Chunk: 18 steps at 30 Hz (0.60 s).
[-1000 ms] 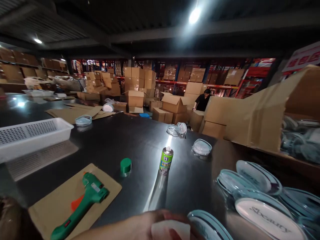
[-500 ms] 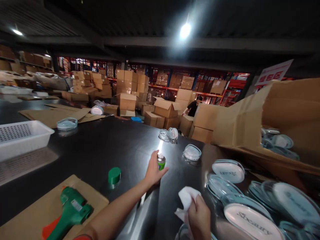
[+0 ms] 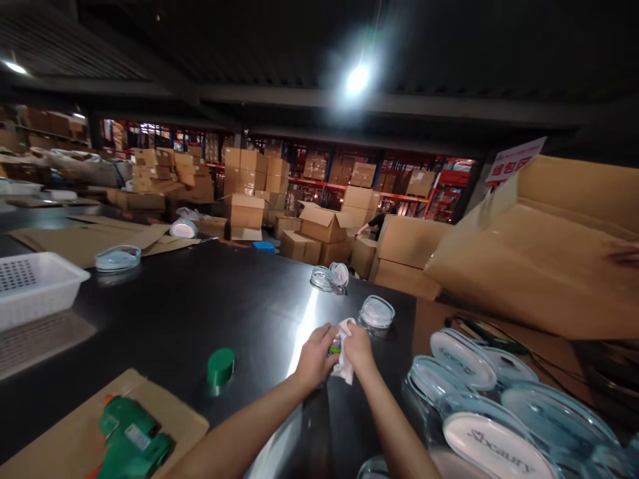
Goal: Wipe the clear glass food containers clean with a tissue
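My left hand (image 3: pixel 314 359) is wrapped round a small can with a green body (image 3: pixel 335 348), which is mostly hidden by the fingers. Against the can's top, my right hand (image 3: pixel 358 347) pinches a crumpled white cloth or tissue (image 3: pixel 343 370). Just beyond the hands sits a clear oval case (image 3: pixel 377 312). Left of them, a green cap (image 3: pixel 220 366) stands on the dark shiny table (image 3: pixel 259 313). At the lower left, a green glue gun (image 3: pixel 132 436) rests on a cardboard sheet (image 3: pixel 187 419).
Several clear cases with white lettered faces (image 3: pixel 494 442) are heaped at the right. A large carton (image 3: pixel 539 266) tilts above them, with another person's hand (image 3: pixel 624 253) at its side. A white basket (image 3: pixel 44 293) stands left; two cases (image 3: pixel 323 279) lie near the far edge.
My right hand has moved forward and left, bringing the cloth to the can in my left hand. The large carton at the right has tipped, and its opening no longer shows.
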Tool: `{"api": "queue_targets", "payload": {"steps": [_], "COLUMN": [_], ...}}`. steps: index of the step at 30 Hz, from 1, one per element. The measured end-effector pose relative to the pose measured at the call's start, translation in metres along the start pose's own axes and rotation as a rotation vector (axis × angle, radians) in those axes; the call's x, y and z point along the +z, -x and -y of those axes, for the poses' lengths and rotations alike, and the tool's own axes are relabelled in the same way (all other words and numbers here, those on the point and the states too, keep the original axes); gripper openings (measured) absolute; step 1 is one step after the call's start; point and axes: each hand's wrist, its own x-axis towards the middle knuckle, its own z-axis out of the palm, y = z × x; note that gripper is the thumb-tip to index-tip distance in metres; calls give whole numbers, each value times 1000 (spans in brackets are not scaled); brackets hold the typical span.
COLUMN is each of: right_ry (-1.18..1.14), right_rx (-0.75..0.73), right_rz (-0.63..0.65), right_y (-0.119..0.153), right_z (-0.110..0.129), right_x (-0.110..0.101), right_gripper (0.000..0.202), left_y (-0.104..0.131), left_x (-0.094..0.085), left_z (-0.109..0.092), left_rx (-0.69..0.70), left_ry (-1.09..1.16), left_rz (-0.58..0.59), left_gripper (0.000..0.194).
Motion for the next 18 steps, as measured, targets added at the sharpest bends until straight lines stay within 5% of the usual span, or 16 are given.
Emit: {"api": "queue_targets", "payload": {"steps": [8, 18], "right_ry": [-205, -517], "right_rx": [216, 386], "right_rz": [57, -18], "right_y": [2, 4], "right_z": [-16, -41], "right_x": [-22, -21], "right_gripper": [24, 28], "left_y": [-16, -33], "left_x": [-1, 0], "left_z": [-38, -54], "left_rx": [-34, 57], "left_ry": [-162, -304], "left_rz": [95, 262], "left_gripper": [47, 42]}}
